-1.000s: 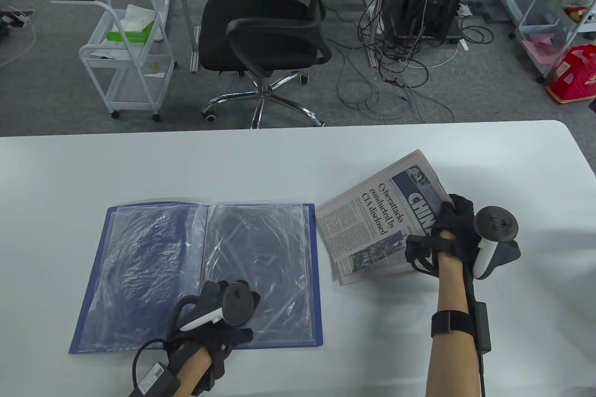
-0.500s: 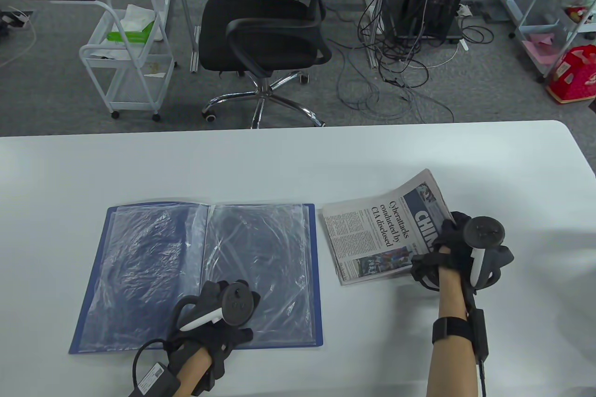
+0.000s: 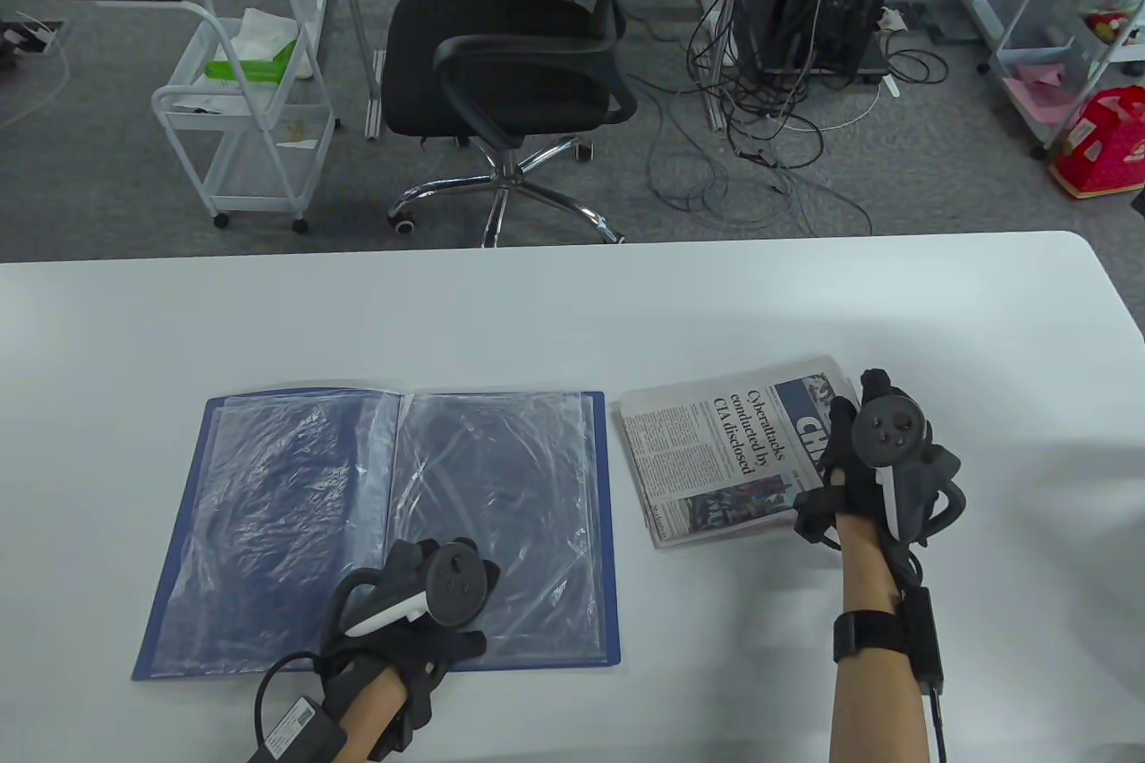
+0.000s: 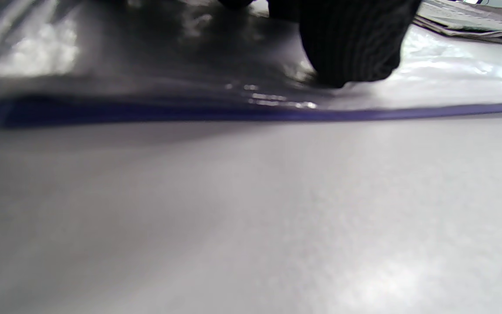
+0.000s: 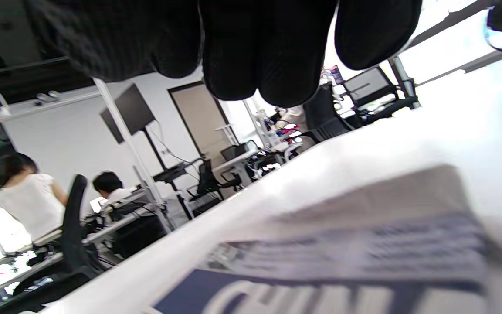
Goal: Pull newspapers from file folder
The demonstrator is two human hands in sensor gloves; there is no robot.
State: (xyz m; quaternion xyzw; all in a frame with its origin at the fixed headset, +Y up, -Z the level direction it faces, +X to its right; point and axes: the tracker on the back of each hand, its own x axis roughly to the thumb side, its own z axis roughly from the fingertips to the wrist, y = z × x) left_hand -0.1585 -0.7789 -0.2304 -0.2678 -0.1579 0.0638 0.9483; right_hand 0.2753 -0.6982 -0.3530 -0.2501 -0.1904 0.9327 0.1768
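Newspaper (image 3: 725, 459) lying flat on bench (image 3: 572, 307), just right of open file folder (image 3: 394, 521); right hand (image 3: 872, 468) resting on it, finger state unclear; left hand (image 3: 420, 611) pressing folder, fingers spread; advise releasing gently, keeping folder pinned.

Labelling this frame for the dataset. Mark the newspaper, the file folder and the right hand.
newspaper (image 3: 716, 459): table view, on the printed front page, left of the glove.
file folder (image 3: 295, 521): table view, on the clear plastic sleeve of the open left page.
right hand (image 3: 872, 468): table view, on the gloved hand's back, beside the tracker.
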